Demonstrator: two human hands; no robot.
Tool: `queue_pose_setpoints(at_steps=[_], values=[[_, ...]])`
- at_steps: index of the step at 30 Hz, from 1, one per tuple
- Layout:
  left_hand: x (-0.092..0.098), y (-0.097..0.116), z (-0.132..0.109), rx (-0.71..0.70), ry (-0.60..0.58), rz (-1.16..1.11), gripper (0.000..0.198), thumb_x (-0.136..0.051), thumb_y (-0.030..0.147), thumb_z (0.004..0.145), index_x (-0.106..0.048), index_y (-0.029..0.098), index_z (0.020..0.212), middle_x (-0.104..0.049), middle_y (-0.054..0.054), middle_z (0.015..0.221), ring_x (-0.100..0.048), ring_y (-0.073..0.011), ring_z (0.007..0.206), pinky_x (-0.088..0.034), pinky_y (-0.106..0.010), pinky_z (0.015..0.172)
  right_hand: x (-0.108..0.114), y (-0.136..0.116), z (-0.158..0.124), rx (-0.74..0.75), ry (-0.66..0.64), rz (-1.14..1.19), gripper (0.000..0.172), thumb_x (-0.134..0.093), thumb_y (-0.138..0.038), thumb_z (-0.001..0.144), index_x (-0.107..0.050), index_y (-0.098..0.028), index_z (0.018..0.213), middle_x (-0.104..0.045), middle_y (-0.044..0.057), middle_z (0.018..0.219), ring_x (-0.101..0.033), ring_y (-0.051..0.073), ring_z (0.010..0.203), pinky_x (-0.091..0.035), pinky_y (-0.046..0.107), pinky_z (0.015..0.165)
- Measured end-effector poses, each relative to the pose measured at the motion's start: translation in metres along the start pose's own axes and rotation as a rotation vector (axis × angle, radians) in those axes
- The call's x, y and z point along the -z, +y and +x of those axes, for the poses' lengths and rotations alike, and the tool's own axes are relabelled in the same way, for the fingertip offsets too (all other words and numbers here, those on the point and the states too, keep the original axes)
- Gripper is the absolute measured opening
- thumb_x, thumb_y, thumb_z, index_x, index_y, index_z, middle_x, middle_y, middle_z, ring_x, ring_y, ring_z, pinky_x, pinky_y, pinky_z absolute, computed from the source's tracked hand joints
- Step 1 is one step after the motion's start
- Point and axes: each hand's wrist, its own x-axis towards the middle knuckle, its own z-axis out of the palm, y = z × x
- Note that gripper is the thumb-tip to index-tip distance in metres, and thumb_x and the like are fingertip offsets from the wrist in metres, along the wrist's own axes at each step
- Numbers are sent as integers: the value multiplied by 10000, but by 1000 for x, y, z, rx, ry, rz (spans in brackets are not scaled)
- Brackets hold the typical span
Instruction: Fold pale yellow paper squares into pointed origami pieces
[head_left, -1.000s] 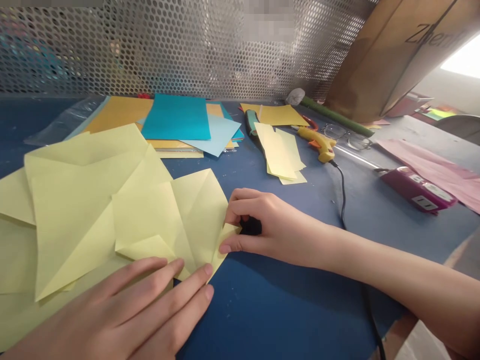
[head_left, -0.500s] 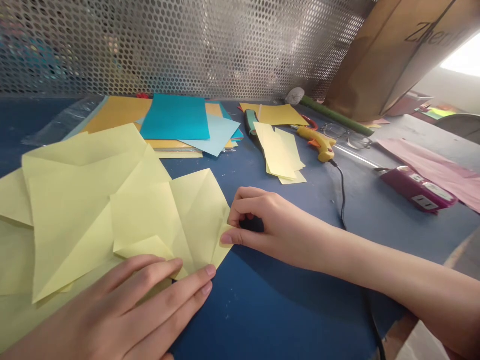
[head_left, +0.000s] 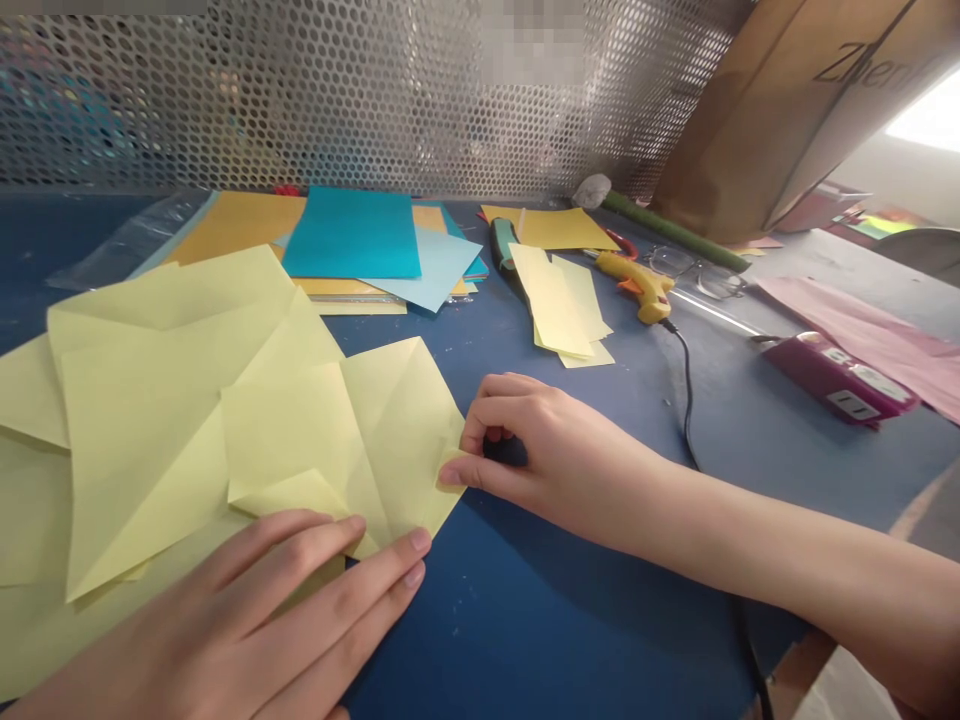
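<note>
Creased yellow sheet (head_left: 409,420) lies on the blue table (head_left: 480,610); on its left it meets a pile of yellow papers (head_left: 135,400), and where one ends cannot be told. Right hand (head_left: 540,440) pinches the sheet's right edge between thumb and bent fingers, a small flap turned up at the thumb. Left hand (head_left: 247,620) is unclenched, fingers extended over the sheet's near edge, fingertips by its lower corner. Beyond the sheet's far edge, apart from it: yellow slips (head_left: 559,305) and a blue card (head_left: 356,235) on stacked paper. Right of the sheet, past the right hand: glue gun (head_left: 641,285), its black cord (head_left: 688,385) running under the forearm and reappearing nearer, then a purple power strip (head_left: 840,380). Room: blue tabletop extends off the sheet's lower right edge, also between its far edge and the slips.
</note>
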Motion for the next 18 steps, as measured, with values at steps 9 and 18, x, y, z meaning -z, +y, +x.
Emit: queue_pose_setpoints(at_steps=[9,18], values=[[0,-2,0,-20,-10,28,570,-554,272,1116,-613,214,1680,-398,42,1922,-601,-248,1447,-215,-416,1499,-2,2,1,-42,35,32,409,-1017,-298,933,-679,-202,725,-676,-2,828,-616,171,790,-445,298,714],[-11,10,-22,42,-90,9,601,-540,504,1113,-599,353,1692,-670,13,1716,-578,-328,1622,-489,-508,1398,-4,1,-1,-51,27,9,405,-982,-250,967,-635,-211,763,-633,-6,844,-585,182,826,-430,308,746]])
